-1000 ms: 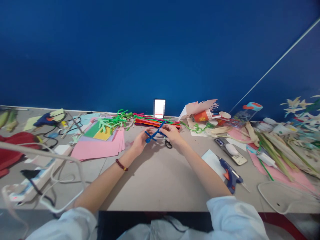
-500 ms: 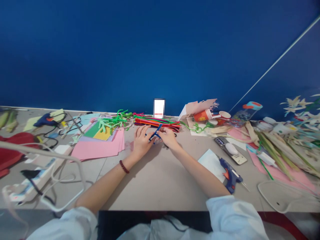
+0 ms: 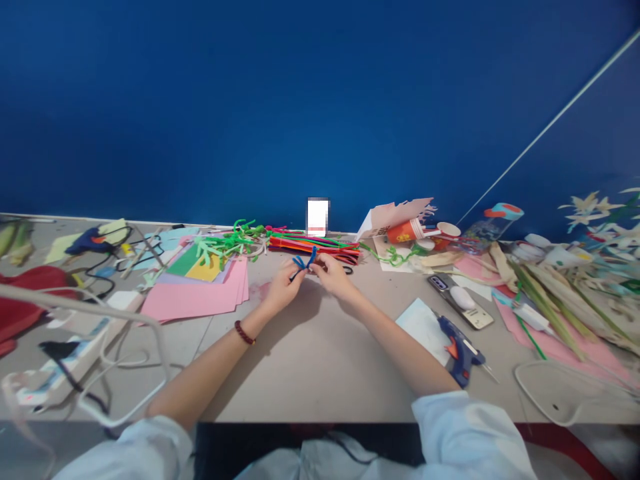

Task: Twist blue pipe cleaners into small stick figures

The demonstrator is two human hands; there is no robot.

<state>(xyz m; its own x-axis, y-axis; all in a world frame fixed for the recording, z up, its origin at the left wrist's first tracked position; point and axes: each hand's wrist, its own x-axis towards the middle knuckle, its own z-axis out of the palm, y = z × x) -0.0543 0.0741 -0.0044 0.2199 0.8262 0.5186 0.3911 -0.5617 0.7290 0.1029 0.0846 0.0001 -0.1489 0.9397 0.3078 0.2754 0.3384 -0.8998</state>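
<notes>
Where the hands met: a blue pipe cleaner (image 3: 303,264), bent into small loops, was held above the table (image 3: 310,360), with its loops rising above the fingers.

Left hand (image 3: 283,288): grasping the blue pipe cleaner from the left side between thumb and fingers. A dark red bead bracelet (image 3: 245,333) sat on the wrist.

Right hand (image 3: 333,277): grasping the same blue pipe cleaner from the right side, its fingertips pinched close against those of the left hand.

Ahead of the grip: a bundle of coloured pipe cleaners (image 3: 313,247) lay on the table, near the hands but not touching them.

Ahead and right of the grip: scissors with black handles (image 3: 347,269) lay just beyond the right hand. An orange paper cup (image 3: 403,233) lay on its side farther along.

Left of the grip: a stack of pink paper (image 3: 190,300) lay under coloured sheets, with bent green pipe cleaners (image 3: 225,243) beyond it.

Right of the grip, nearer the person: a blue hot glue gun (image 3: 460,353) lay against a white card (image 3: 423,327), well apart from the hands.
</notes>
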